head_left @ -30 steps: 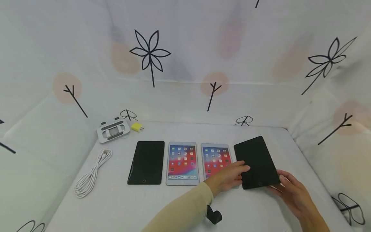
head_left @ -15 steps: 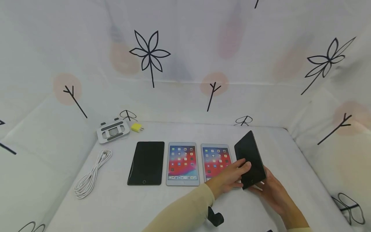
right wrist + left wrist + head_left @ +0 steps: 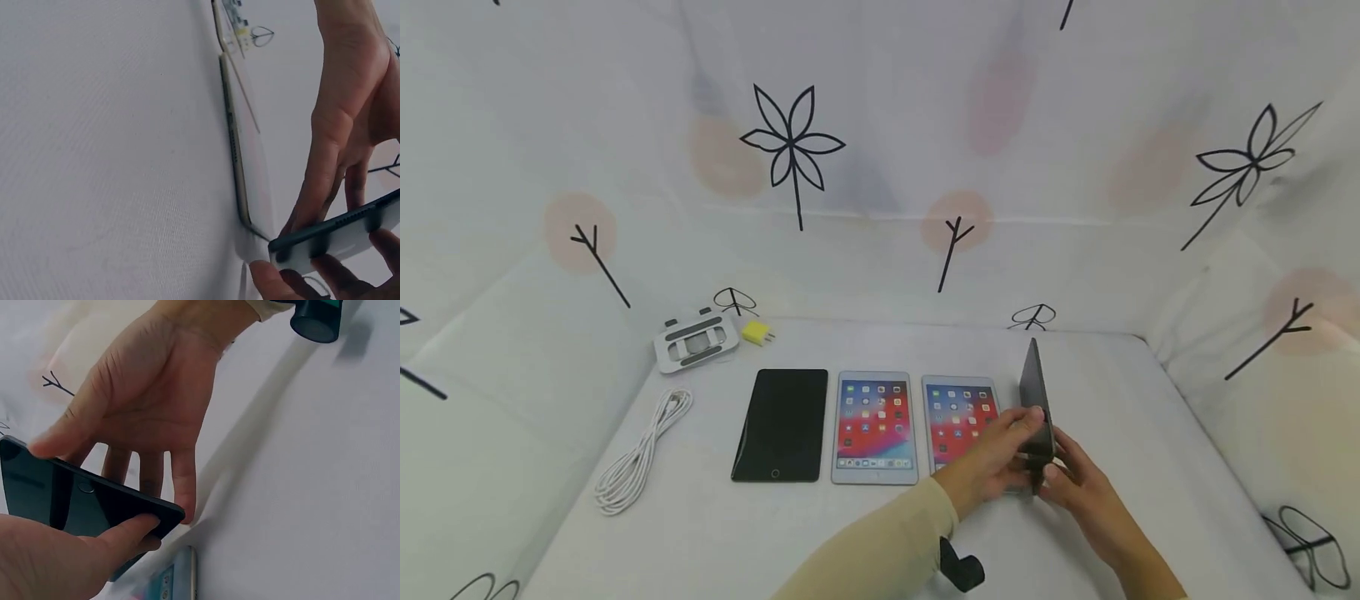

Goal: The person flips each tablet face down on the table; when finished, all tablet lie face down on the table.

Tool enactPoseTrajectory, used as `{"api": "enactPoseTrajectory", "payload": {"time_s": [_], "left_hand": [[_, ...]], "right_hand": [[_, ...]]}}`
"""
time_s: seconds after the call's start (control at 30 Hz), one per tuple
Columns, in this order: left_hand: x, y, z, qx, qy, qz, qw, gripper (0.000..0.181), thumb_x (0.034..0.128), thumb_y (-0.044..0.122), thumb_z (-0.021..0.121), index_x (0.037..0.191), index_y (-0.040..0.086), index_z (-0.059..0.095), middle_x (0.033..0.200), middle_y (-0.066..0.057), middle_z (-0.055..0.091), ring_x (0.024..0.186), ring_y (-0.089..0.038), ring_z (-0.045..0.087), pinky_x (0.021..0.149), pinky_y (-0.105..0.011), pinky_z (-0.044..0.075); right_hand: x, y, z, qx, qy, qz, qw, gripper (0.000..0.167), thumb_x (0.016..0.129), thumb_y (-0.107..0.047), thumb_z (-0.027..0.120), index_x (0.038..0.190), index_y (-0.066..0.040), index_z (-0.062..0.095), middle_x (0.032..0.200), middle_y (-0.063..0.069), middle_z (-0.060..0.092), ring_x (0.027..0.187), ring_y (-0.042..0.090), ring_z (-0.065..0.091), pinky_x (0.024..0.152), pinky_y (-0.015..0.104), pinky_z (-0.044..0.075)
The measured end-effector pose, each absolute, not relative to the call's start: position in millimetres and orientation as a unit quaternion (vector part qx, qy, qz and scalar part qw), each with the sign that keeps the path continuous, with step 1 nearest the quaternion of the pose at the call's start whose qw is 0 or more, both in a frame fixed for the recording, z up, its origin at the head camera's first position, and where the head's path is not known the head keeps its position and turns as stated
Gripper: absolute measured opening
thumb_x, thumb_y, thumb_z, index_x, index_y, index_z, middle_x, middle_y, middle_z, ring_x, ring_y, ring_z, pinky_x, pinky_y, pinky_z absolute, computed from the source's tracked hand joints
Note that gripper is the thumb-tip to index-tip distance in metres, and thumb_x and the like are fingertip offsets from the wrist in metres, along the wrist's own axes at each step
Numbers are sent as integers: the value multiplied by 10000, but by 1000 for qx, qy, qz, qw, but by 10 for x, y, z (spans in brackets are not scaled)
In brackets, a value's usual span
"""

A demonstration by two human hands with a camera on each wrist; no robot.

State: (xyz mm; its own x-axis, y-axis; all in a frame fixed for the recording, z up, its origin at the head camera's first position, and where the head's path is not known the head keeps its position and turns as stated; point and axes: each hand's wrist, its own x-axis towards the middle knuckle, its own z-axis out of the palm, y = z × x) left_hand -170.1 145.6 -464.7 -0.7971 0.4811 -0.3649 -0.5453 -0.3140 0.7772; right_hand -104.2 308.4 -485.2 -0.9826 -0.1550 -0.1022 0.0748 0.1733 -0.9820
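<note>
My left fingers [image 3: 1009, 427] and right fingers [image 3: 1072, 455] are clamped on the black tablet [image 3: 1036, 390], which tilts steeply, nearly edge-on to me.

the left hand [image 3: 988, 461] and right hand [image 3: 1086, 496] grip a dark tablet [image 3: 1034, 385], tilted up and seen nearly edge-on. to its left on the white cloth [image 3: 677, 546] lie a white tablet [image 3: 955, 412] showing app icons, partly behind the left hand, a second white tablet [image 3: 874, 429], also lit, and a black tablet [image 3: 781, 425]. a coiled white cable [image 3: 638, 460] lies farther left, a yellow wall charger [image 3: 756, 332] and white folding stand [image 3: 681, 347] at the back.
</note>
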Motion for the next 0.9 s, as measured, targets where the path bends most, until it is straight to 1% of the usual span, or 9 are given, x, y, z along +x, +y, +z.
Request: {"api": "enactPoseTrajectory", "payload": {"time_s": [0.1, 0.2, 0.3, 0.37, 0.47, 0.57, 0.7, 0.8, 0.9], "left_hand": [[-1686, 1452, -4607, -43, 487, 815, 310, 455, 911, 443, 754, 1275, 220, 594, 1166, -119, 631, 1062, -385, 667, 959, -691, 487], [-1676, 1450, -4567, -51, 486, 820, 299, 414, 914, 372, 743, 1265, 222, 583, 1176, -114, 603, 1042, -381, 650, 944, -715, 481], [-1681, 1442, -4555, -53, 473, 831, 288, 402, 922, 310, 694, 1292, 195, 587, 1227, -126, 566, 1059, -402, 625, 945, -763, 442], [-1693, 1426, -4567, -51, 456, 842, 283, 409, 937, 281, 660, 1324, 176, 577, 1254, -131, 548, 1079, -412, 616, 947, -786, 418], [-1708, 1405, -4588, -37, 429, 855, 288, 440, 971, 258, 611, 1394, 159, 540, 1285, -146, 576, 1121, -413, 635, 969, -771, 414], [-1709, 1401, -4596, -15, 401, 865, 300, 443, 999, 231, 568, 1427, 129, 516, 1302, -144, 598, 1176, -393, 631, 985, -761, 407], [-1700, 1375, -4594, 8, 396, 864, 312, 401, 1025, 173, 533, 1414, 77, 538, 1293, -145, 615, 1195, -368, 624, 992, -747, 409], [-1687, 1332, -4601, 4, 429, 847, 315, 356, 1023, 91, 543, 1373, 48, 589, 1224, -133, 638, 1132, -334, 636, 1007, -685, 459], [-1681, 1293, -4627, -11, 467, 827, 314, 366, 989, 12, 572, 1353, 24, 611, 1156, -115, 649, 1046, -278, 627, 990, -563, 521]], "right_hand": [[-1025, 3055, -4832, -37, 781, -619, 80, 664, 1062, -140, 508, 1639, -154, 180, 1655, 275, 147, 1265, -64, 459, 918, 235, 535], [-1025, 3050, -4828, -48, 790, -608, 68, 609, 1071, -141, 496, 1622, -125, 238, 1639, 242, 230, 1259, -101, 453, 920, 205, 519], [-1041, 3088, -4849, -36, 782, -620, 52, 517, 1082, -145, 480, 1567, -30, 342, 1564, 44, 431, 1234, -122, 486, 919, 202, 527], [-1060, 3127, -4876, -10, 764, -644, 43, 504, 1074, -145, 508, 1535, 15, 381, 1422, -99, 552, 1205, -109, 529, 909, 190, 530], [-1095, 3230, -4916, 30, 716, -696, 35, 549, 1050, -131, 561, 1541, 17, 364, 1292, -219, 569, 1166, -82, 577, 909, 159, 521], [-1128, 3381, -4937, 50, 657, -751, 43, 472, 1041, -81, 561, 1493, -139, 438, 1233, -166, 588, 1112, -34, 616, 904, 166, 521], [-1153, 3599, -4939, 30, 606, -792, 68, 409, 1042, -2, 498, 1313, -302, 563, 1150, -75, 646, 1052, 59, 640, 877, 217, 542], [-1155, 3744, -4937, -3, 602, -795, 74, 484, 1034, 43, 482, 1336, -316, 597, 1138, -67, 644, 1035, 64, 634, 872, 216, 543], [-1186, 3868, -4948, -29, 608, -791, 68, 544, 1017, 91, 479, 1377, -300, 595, 1128, -53, 645, 1026, 65, 642, 869, 203, 543]]}}
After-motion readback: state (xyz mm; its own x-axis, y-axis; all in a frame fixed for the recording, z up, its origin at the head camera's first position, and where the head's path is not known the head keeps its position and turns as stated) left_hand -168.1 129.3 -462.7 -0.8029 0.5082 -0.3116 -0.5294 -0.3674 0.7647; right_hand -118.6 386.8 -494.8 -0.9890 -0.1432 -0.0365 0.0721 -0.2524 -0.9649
